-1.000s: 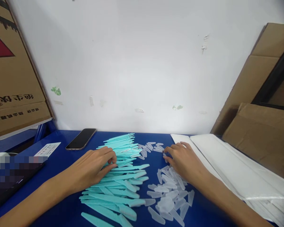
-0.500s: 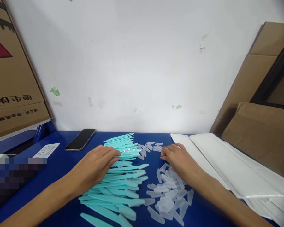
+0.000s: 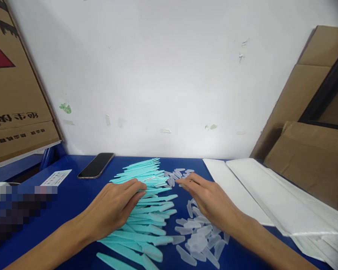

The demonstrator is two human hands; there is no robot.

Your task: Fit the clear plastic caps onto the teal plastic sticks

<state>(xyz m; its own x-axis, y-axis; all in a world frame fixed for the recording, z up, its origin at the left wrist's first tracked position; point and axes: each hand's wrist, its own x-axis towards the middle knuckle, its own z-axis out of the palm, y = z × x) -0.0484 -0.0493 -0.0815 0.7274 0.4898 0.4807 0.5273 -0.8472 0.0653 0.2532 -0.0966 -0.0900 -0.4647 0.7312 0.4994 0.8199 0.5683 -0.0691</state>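
Observation:
Several teal blade-shaped pieces lie in a long row across the blue table. My left hand rests over the middle of the row, thumb and fingers pinched at the end of a teal piece. To the right, several frosted clear caps form a loose pile, with a smaller group of clear caps farther back. My right hand is above the gap between the two groups, its fingertips together beside the back group; whatever is between them is too small to make out.
A phone and a printed card lie at the left. White flat packets cover the right side. Cardboard boxes stand at the left and cardboard at the right, before a white wall.
My right hand has moved left toward the teal row, its fingers now extended toward the back caps. My left hand has shifted slightly right and down.

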